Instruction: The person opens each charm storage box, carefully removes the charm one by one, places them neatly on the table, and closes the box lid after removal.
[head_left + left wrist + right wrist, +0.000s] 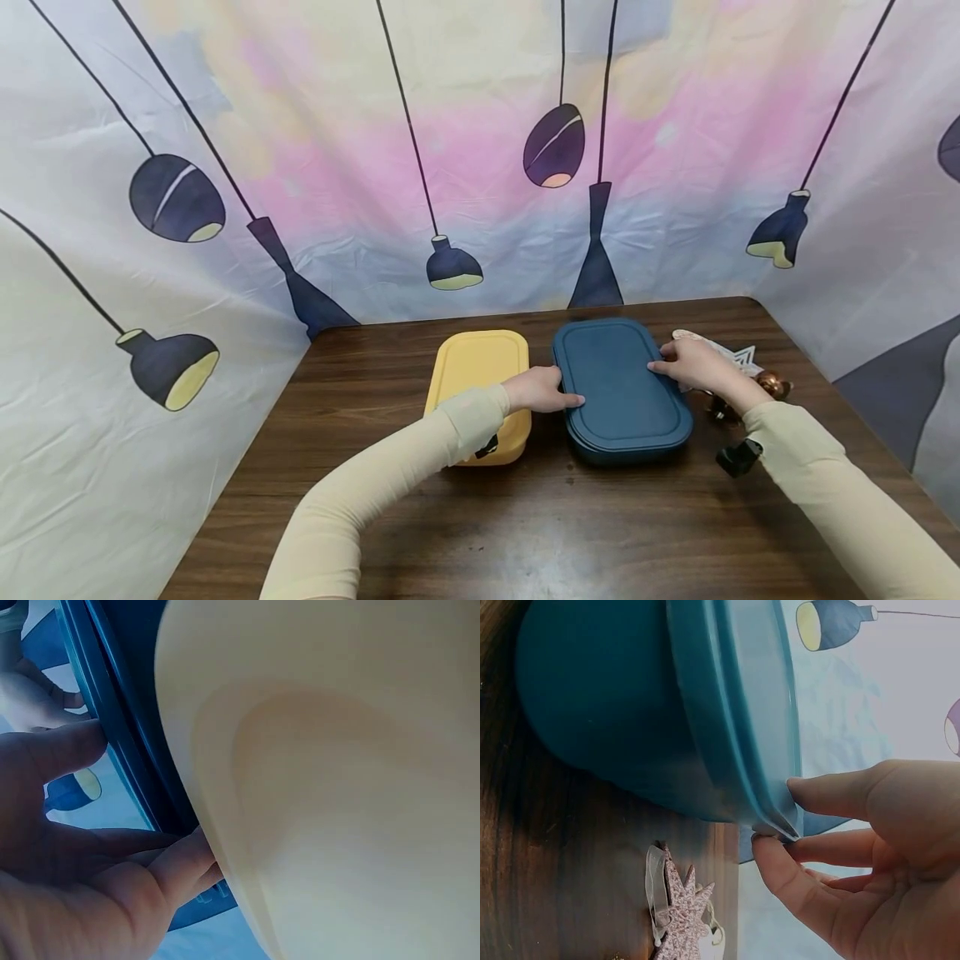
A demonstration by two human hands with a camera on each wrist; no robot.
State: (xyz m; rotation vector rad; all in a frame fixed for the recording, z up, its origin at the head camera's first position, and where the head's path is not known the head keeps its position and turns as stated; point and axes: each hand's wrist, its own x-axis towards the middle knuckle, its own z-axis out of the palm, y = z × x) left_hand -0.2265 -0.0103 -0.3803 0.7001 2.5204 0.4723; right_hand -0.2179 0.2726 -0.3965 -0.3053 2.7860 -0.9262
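Note:
A dark blue lidded storage box (592,682) stands on the table, its flat lid (618,379) lying over the top. My left hand (538,389) grips the lid's left edge, thumb on top; in the left wrist view its fingers (184,866) reach down beside the box, partly hidden behind a yellow box. At the far right edge, my right hand (696,367) pinches the rim of the lid between thumb above and fingers below. A closed yellow box (480,362) stands just to the left, under my left forearm.
Right of the blue box lie a glittery star ornament (682,911), a white star outline (745,358) and shiny brown ornaments (772,383). The wooden table (495,533) ends at a patterned cloth (480,150) behind.

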